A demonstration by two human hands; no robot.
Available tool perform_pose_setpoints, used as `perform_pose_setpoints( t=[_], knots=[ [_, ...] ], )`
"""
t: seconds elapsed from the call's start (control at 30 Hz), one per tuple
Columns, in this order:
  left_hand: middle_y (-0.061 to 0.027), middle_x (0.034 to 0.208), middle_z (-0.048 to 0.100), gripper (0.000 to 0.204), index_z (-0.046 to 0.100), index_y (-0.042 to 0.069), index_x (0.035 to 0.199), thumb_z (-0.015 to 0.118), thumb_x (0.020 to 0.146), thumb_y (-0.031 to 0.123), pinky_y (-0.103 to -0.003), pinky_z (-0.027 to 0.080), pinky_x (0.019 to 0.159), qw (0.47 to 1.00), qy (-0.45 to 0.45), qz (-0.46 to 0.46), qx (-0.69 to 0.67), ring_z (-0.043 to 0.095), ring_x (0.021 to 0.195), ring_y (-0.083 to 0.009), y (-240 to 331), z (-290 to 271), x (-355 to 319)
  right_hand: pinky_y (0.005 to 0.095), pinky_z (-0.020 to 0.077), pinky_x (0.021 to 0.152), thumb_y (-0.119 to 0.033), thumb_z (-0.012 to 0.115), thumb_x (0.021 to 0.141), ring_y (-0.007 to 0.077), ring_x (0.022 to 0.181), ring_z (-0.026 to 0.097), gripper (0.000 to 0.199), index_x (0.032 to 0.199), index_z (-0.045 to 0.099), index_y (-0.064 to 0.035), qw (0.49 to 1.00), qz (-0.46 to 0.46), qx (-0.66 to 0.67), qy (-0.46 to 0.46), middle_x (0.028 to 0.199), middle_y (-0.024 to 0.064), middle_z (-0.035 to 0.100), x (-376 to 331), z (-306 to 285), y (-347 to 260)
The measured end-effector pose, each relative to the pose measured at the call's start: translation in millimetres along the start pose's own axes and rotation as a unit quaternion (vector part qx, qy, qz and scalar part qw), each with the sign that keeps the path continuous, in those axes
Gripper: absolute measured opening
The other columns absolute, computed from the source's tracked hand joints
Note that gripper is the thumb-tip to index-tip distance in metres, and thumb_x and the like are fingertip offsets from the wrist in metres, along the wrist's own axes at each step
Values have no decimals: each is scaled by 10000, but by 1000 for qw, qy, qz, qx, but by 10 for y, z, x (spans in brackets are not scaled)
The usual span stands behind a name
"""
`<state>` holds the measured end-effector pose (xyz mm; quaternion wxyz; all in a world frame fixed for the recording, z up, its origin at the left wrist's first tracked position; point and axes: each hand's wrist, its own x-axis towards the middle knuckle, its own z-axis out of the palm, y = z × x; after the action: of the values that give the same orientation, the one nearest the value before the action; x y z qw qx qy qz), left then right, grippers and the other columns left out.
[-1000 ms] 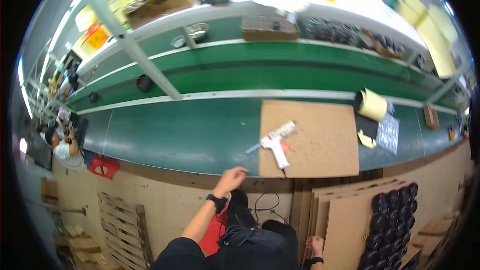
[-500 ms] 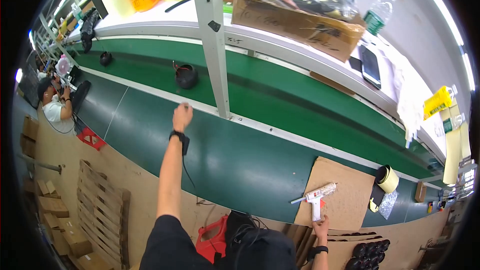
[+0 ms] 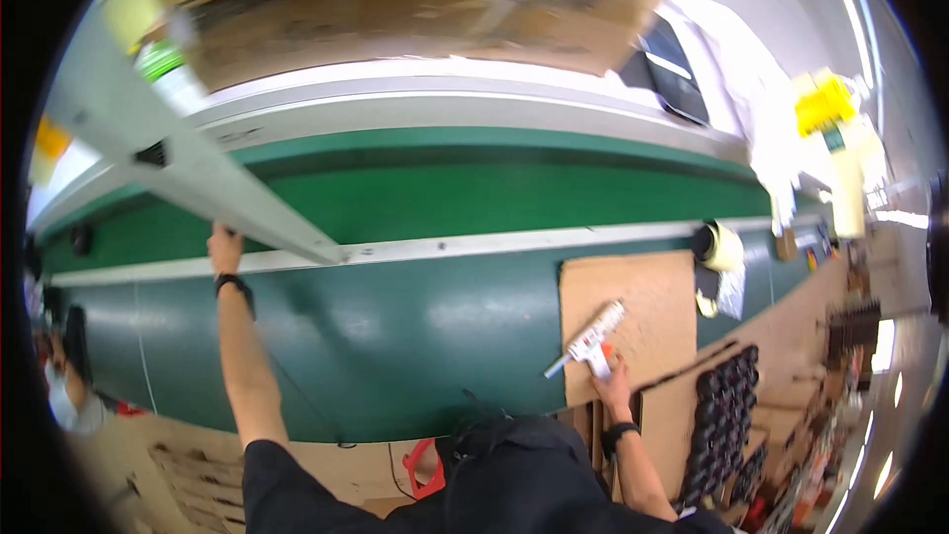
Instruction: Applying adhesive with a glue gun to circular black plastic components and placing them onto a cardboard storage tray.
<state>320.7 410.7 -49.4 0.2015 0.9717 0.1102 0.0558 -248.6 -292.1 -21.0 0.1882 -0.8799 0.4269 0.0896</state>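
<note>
1. I am leaning over a long green conveyor-belt worktop (image 3: 415, 326) with a white rail along its far edge. Above it run a grey metal frame beam (image 3: 198, 188) and a shelf bearing a large brown cardboard box (image 3: 415, 0).
2. A flat brown cardboard sheet (image 3: 643, 307) lies on the near right part of the worktop. A roll of pale yellow tape (image 3: 720, 245) stands at its far right corner.
3. To my right, a black tray of round dark parts (image 3: 727, 415) sits among cardboard stacks. Another person (image 3: 69, 396) is at the far left edge.
4. My right hand (image 3: 613, 381) rests on the near edge of the cardboard sheet, its grip closed around the handle of the white glue gun with an orange trigger (image 3: 590, 341), whose nozzle points toward my left.
5. My left hand (image 3: 225, 247) is stretched far out at the white rail, just under the beam; I cannot tell how wide its grip is.
6. Half a second ago my left arm reached further along the belt toward a dark round object; the glue gun lay on the sheet as now.
</note>
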Motion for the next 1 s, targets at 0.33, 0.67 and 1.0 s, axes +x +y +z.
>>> perform_pose_setpoints(
  t=[0.33,0.67,1.0],
  knots=[
    [-10,630,508,230,574,81,1026,741,876,131,-285,388,549,975,-123,137,-121,473,585,-97,271,-782,-1580,498,461,1001,-173,750,695,438,1156,519,856,1440,345,-54,996,-10,17,87,1213,255,527,39,24,-124],
    [-139,832,668,312,636,79,1010,821,760,90,-390,536,662,913,-301,252,-114,667,732,-298,1658,-748,-4012,531,503,882,-155,664,688,451,1058,571,861,1478,329,-85,989,-113,-45,82,1170,255,566,117,-28,-195],
    [-115,932,719,205,693,9,1100,641,904,-21,-305,565,761,818,-464,204,-272,691,833,-170,2690,-412,-4972,384,529,690,-100,641,793,259,746,678,577,1343,467,-100,914,-106,390,-38,933,157,704,137,-344,-20]
  ],
)
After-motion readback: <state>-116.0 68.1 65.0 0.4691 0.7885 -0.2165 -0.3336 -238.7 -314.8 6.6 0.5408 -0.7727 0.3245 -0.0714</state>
